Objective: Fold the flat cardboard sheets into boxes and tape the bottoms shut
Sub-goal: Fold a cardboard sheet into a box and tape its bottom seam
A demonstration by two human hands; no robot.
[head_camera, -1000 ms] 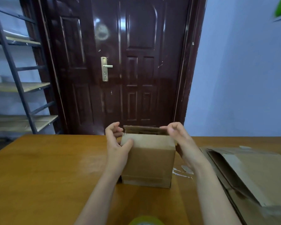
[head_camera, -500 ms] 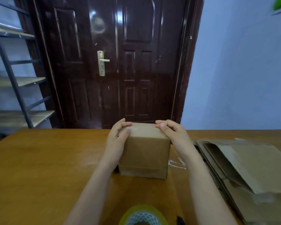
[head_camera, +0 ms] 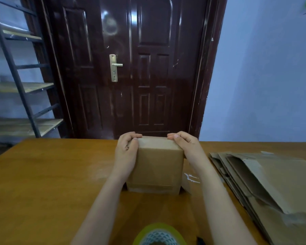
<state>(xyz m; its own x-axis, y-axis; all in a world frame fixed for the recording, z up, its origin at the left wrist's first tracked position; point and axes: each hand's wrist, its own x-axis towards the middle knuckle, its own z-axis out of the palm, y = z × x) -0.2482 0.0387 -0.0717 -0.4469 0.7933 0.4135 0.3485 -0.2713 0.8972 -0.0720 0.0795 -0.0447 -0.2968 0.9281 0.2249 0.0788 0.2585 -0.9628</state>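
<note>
Cardboard box (head_camera: 156,165) sits between my left hand (head_camera: 126,152) and right hand (head_camera: 185,145), fingers curled over its closed top, as half a second ago.

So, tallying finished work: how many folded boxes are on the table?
1: the box stands mid-table, gripped by the left hand and right hand. Flat sheets lie right.

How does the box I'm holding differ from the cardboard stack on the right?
The box stands folded up; the cardboard stack lies flat, unfolded. The left hand and right hand grip the box; nothing touches the stack. The box is single, the stack many-layered. Both are brown cardboard on the table.
</note>
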